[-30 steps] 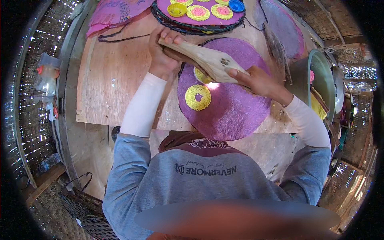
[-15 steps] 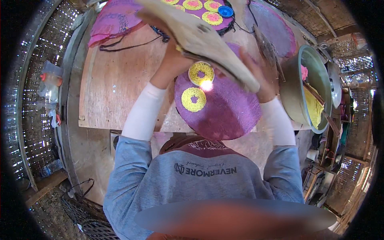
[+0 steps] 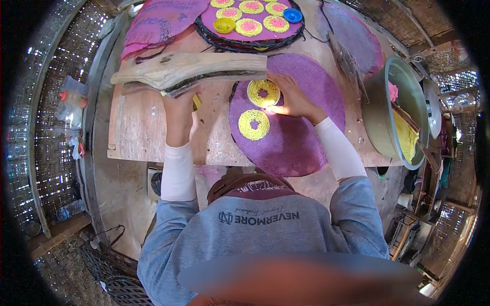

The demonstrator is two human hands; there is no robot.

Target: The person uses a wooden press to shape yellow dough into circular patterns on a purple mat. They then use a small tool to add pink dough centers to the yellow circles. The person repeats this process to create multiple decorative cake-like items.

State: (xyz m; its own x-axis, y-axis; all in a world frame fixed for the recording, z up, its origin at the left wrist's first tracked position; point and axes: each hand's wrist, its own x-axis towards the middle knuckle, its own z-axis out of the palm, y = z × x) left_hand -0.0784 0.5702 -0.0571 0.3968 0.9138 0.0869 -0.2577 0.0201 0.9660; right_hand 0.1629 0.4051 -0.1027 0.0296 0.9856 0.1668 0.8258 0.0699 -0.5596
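Head view, read from left to right: clear plastic bottles stand off the left edge of the wooden counter, out of the way of the work. On the counter lies a long piece of pale driftwood-like wood, set crosswise and kept beside the work rather than on it, so the purple surface stays free. The left hand rests at the underside of that wood, forearm straight out from the body in a white sleeve; its fingers are tucked under the wood's edge, and whether they grip it or only touch it cannot be told.

Next comes the round purple mat, lying flat on the counter directly in front of the person, within easy reach of both arms. On it sits a yellow ring, flat and apart from the hands. Just above it a small round mould filled with yellow sits on the mat, and the right hand is curled against its right side, fingers closed round its rim, wrist bent inward.

Far right, a large metal basin holding yellow and pink material stands beside the mat, near that hand. At the top, a finished mat with yellow and pink discs lies well apart.
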